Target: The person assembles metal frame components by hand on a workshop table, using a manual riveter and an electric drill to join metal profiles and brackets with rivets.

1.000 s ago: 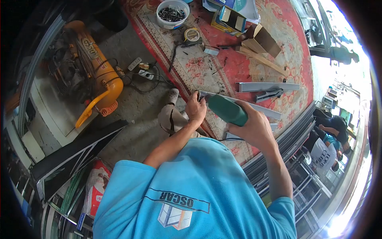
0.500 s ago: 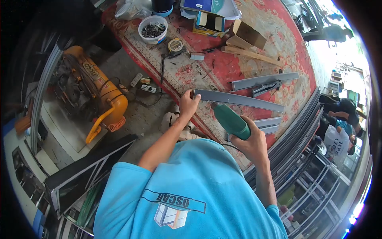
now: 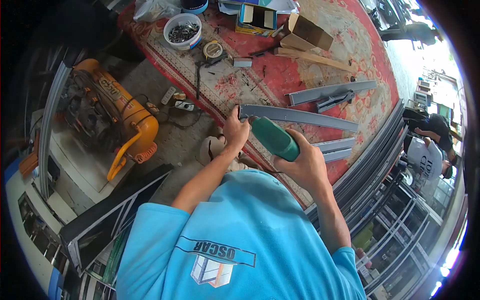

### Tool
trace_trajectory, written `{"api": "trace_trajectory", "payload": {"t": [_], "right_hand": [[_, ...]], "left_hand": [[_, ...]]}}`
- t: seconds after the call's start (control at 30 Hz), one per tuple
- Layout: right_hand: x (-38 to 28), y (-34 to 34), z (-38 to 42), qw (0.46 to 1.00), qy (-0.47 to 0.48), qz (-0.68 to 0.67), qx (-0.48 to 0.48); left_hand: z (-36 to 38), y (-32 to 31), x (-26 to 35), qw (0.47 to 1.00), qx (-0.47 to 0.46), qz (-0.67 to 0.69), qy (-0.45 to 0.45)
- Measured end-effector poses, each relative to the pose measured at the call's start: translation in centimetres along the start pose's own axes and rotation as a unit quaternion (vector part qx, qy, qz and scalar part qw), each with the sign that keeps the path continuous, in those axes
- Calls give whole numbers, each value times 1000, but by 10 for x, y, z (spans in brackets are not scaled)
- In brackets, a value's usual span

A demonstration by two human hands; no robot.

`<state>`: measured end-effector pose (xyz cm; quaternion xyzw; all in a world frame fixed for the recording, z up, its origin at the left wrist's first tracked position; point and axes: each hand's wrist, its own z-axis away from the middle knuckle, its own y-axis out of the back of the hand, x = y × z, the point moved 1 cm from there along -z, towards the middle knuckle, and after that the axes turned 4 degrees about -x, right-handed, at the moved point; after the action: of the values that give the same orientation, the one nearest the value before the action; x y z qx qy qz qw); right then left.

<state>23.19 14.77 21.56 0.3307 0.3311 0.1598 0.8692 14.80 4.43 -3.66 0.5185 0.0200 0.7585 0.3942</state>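
Green power tool [image 3: 275, 139]: rounded, elongated body, slanted, its narrow dark tip pointing far and left, close to the left end of the grey profile. Grey profile [image 3: 300, 116]: long, narrow and straight-edged, extending left to right over the red patterned surface [image 3: 367, 62], its right end slightly nearer.

Right background: blown-out white daylight, low flare with purple fringing
Upper left: deep shadow
Tabletop [image 3: 357, 55]: moderately bright, readable
Blue shirt [image 3: 220, 215]: soft light, gentle fold shadows
Edges: fisheye bending, 4 black corners
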Motion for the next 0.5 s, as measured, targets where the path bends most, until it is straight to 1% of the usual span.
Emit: {"api": "trace_trajectory", "payload": {"t": [0.07, 0.13, 0.23, 0.37, 0.43, 0.5], "right_hand": [[-6, 0, -7, 1000, -3, 13, -15], [-8, -1, -12, 999, -2, 24, -30], [-8, -5, -19, 998, 12, 45, -33], [-14, -3, -24, 997, 1, 58, -46], [-17, 0, -27, 996, -6, 64, -54], [-20, 2, -29, 996, -11, 66, -63]], "left_hand": [[2, 1, 2, 1000, 16, 5, -2], [3, 4, 7, 996, 20, 57, -58], [2, 1, 5, 995, 23, 78, -50], [-1, -9, -8, 995, 28, 81, -41], [-2, -9, -10, 998, 33, 29, -47], [0, -7, -9, 999, 25, 5, -39]]}}
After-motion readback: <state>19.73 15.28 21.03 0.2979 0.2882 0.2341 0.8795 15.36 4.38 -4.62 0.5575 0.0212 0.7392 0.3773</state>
